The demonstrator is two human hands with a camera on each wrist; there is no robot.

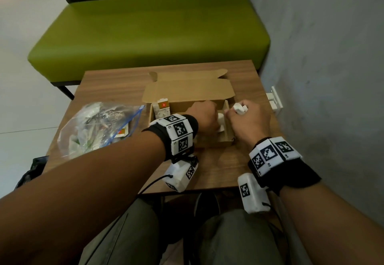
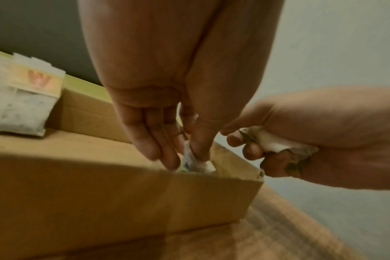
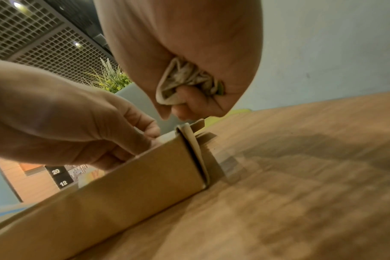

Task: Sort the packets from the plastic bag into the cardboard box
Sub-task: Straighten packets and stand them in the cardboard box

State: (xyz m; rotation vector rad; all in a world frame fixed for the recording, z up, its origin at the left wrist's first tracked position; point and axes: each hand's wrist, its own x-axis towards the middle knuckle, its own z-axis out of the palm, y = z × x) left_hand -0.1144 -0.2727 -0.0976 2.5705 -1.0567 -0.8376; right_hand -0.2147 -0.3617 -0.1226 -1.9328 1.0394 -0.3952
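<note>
An open cardboard box (image 1: 188, 90) sits mid-table, lid folded back. My left hand (image 1: 204, 115) reaches into its right end and pinches a white packet (image 2: 194, 162) between thumb and fingers, standing it against the end wall (image 2: 232, 165). My right hand (image 1: 247, 117) hovers just past the box's right wall, fist closed round crumpled white packets (image 3: 185, 79). A packet with an orange label (image 1: 162, 107) stands in the box's left end. The clear zip plastic bag (image 1: 97, 125) with several more packets lies left of the box.
The wooden table (image 1: 218, 171) has bare surface in front of the box. A green bench (image 1: 145, 36) stands behind the table, a grey wall (image 1: 322, 56) close on the right with a white socket (image 1: 275, 99). My knees are below the table's near edge.
</note>
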